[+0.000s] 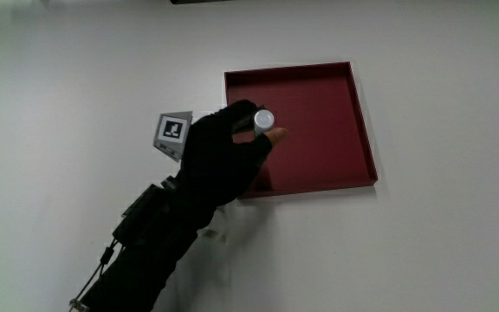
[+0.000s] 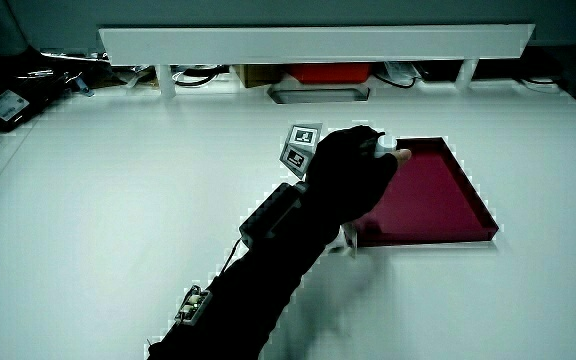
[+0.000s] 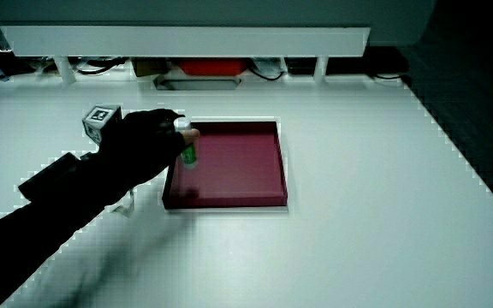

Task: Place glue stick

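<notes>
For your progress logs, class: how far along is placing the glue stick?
Done: the glue stick is picked up, gripped upright by the hand. In hand: it is held over the red tray, near its edge. Left: lowering it onto the tray and letting go.

Shallow dark-red square tray (image 1: 364,130) w/ low raised rim sits flat on white tabletop (image 1: 76,69). In both side views, low white partition (image 2: 313,42) w/ cables, red item & pale tray-like thing underneath, too dim to ID.
</notes>
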Available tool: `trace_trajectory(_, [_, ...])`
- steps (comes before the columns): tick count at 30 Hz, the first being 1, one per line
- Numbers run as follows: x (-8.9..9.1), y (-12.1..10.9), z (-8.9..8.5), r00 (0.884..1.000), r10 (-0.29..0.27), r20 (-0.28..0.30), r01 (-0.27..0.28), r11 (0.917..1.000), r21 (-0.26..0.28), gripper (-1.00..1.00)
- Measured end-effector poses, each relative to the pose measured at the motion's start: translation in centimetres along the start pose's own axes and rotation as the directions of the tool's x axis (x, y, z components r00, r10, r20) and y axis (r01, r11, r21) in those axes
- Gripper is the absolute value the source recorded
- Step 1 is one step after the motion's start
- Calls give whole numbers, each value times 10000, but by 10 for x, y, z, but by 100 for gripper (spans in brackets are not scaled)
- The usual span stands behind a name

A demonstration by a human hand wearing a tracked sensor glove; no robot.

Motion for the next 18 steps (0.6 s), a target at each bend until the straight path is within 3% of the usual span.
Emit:
trace_trajectory(10, [-14,-1,-8,9976,534,-441,-536,9986,-31,0])
trace_trajectory(12, [-17,-1,-9,9977,354,-570,-355,9994,-17,0])
trace_trajectory(13, [-19,-1,-10,9983,445,-364,-447,9990,-49,0])
trace_trajectory(18, [-17,-1,-9,9973,565,-473,-566,9984,-13,0])
